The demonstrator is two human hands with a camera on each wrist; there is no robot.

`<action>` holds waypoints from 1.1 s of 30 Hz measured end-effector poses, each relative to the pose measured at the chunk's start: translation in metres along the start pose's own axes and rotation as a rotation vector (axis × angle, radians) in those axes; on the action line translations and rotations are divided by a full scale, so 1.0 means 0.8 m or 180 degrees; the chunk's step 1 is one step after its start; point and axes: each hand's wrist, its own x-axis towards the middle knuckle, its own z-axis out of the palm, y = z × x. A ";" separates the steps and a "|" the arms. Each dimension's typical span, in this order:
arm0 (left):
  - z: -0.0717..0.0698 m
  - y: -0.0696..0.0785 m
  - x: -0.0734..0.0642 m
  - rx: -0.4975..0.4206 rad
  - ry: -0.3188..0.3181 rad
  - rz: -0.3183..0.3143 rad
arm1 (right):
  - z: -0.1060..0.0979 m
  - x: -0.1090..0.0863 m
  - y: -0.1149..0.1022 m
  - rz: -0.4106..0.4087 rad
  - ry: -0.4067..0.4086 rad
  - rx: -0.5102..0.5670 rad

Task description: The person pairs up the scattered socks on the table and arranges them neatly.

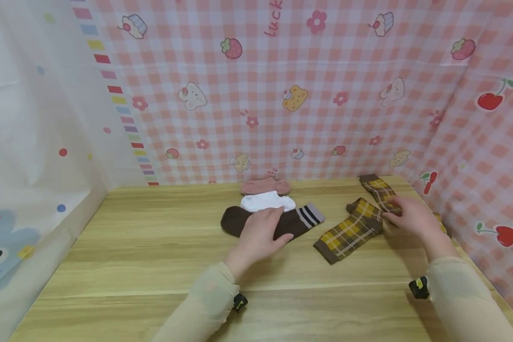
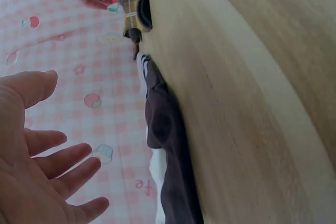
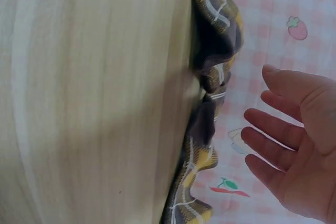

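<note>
My left hand (image 1: 256,240) hovers over a dark brown sock (image 1: 234,219) with a striped grey cuff, its fingers loosely spread and holding nothing. In the left wrist view, the left hand (image 2: 39,166) stays apart from the dark sock (image 2: 176,166). Beyond that sock lie a white sock (image 1: 262,201) and a pink sock (image 1: 262,185). On the right side, my right hand (image 1: 414,221) is beside a brown and yellow plaid sock (image 1: 346,235) and over another plaid sock (image 1: 377,190), part of which it hides. The right wrist view shows the right hand (image 3: 299,140) with relaxed fingers, gripping nothing.
More plaid fabric (image 1: 440,222) shows behind the right wrist, near the table's right edge. The wooden table (image 1: 154,266) meets a pink checked curtain (image 1: 256,133) at the back and right. A white printed curtain (image 1: 38,118) hangs at the left.
</note>
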 end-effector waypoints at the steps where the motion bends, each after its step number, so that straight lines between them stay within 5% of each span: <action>1: 0.002 0.001 0.000 0.0033 0.0004 0.0016 | 0.000 0.000 0.001 0.0014 -0.0009 -0.0010; 9: 0.010 0.012 0.004 0.0408 -0.0088 0.0142 | 0.006 -0.005 0.015 0.0251 -0.0154 -0.0082; 25: 0.020 0.043 0.014 0.0643 -0.0426 0.0225 | 0.020 -0.002 0.028 0.0528 -0.0611 -0.0244; 33: 0.028 0.054 0.014 0.0593 -0.0469 0.0229 | 0.021 0.003 0.032 0.0716 -0.0484 -0.0291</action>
